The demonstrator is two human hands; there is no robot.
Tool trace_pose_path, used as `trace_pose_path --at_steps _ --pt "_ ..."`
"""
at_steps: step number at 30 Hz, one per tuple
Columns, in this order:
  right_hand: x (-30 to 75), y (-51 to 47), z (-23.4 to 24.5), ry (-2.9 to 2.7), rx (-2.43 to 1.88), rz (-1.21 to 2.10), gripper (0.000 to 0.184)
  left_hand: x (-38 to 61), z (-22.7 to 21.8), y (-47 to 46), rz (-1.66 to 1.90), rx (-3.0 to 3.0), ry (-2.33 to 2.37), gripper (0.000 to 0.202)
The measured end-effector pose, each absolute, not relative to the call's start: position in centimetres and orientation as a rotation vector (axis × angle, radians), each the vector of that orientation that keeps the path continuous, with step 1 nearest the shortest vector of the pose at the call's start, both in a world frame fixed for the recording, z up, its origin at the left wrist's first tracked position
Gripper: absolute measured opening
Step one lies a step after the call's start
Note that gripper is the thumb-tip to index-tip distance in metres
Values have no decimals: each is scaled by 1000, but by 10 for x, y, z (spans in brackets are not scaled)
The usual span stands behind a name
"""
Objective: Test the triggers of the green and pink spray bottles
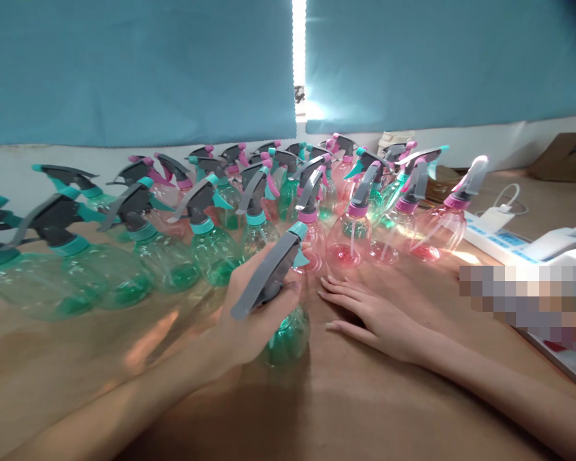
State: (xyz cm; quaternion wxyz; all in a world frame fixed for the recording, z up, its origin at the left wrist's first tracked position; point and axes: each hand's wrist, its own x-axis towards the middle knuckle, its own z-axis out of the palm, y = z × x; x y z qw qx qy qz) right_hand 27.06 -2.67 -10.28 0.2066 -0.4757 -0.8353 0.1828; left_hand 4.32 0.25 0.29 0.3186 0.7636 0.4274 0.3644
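Observation:
My left hand [254, 307] is wrapped round the neck of a clear green spray bottle [288, 336] with a grey trigger and teal nozzle. The bottle stands on the brown table [355, 410], just in front of me. To its right, my right hand [369, 314] lies flat on the table, fingers stretched out and holding nothing. Its fingertips point toward the pink bottles a short way behind.
Several green spray bottles [173, 256] fill the table's left and middle. Several pink ones [355, 237] stand at the centre and right. A white power strip [499, 240] and a white device lie at the right. Blue curtains hang behind.

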Motion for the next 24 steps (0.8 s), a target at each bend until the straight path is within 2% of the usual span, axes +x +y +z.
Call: trace_pose_path --at_steps 24 --pt "271 -27 -103 -2333 -1305 493 55 43 5 0 963 1964 1090 10"
